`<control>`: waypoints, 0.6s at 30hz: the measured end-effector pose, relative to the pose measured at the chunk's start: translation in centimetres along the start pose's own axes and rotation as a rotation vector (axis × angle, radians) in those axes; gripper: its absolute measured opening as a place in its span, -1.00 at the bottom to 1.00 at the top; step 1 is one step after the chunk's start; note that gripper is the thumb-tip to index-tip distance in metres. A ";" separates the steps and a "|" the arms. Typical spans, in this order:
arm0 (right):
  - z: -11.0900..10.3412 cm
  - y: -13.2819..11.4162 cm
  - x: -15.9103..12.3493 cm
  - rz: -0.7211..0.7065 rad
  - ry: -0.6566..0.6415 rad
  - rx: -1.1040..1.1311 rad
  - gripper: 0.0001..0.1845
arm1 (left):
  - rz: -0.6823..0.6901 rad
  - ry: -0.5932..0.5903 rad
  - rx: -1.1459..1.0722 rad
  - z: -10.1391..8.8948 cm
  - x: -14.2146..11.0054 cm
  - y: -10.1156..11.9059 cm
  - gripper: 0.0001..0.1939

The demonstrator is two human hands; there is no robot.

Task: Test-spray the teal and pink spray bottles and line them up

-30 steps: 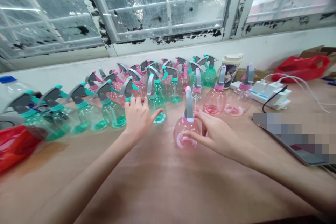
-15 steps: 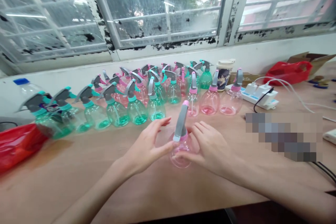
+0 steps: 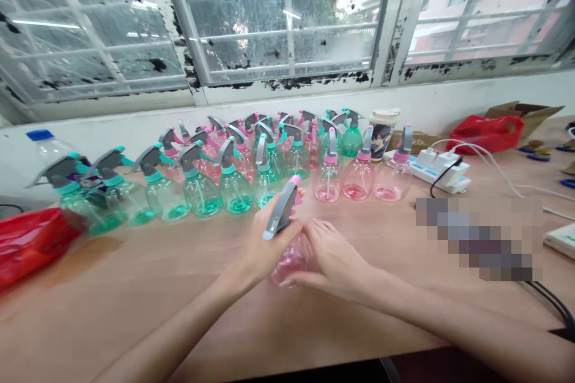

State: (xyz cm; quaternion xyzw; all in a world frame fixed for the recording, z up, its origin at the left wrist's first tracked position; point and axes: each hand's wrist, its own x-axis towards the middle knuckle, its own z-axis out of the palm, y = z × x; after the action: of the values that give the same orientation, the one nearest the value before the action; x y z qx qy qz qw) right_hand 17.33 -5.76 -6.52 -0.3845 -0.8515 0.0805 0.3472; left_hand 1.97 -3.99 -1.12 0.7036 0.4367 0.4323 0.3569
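Observation:
A pink transparent spray bottle (image 3: 291,260) with a grey and pink trigger head is between my hands, tilted a little to the left above or on the table. My left hand (image 3: 266,239) wraps round its neck just under the spray head, with the fingers mostly hidden behind it. Against the right side of the bottle's body, my right hand (image 3: 330,254) grips with thumb in front and fingers over the top. Beyond my hands stand a green spray bottle (image 3: 236,194) and a pink spray bottle (image 3: 358,181), among several others like them.
Red plastic bags lie at the left (image 3: 38,245) and back right (image 3: 487,133). A paper cup (image 3: 381,134) stands behind the bottles. A white power strip (image 3: 442,170) with cables and a blurred-out object (image 3: 476,239) are at the right. Windows (image 3: 287,12) rise behind.
My left hand has closed round the neck of the spray bottle. The bottle has shifted left and tilted, and my right hand has moved left with it.

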 end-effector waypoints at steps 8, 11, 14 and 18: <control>-0.8 7.4 -1.6 0.034 -0.175 -0.033 -0.45 | 0.126 -0.017 0.006 -0.1 1.5 -0.7 -0.45; -0.3 9.2 -1.7 0.030 -0.185 -0.076 -0.51 | 0.157 -0.042 0.007 0.1 1.9 -0.8 -0.51; 0.3 9.9 -1.2 0.014 -0.178 -0.087 -0.54 | 0.179 -0.046 0.019 0.1 2.3 -0.7 -0.67; 0.9 9.9 -0.5 0.009 -0.161 -0.062 -0.58 | 0.151 -0.056 0.062 0.1 2.5 -0.8 -0.81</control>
State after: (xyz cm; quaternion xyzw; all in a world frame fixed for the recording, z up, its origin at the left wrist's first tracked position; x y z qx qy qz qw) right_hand 22.93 0.86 -11.50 -0.3911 -0.8771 0.0864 0.2652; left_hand 2.39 -1.39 -1.12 0.7570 0.3853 0.4246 0.3134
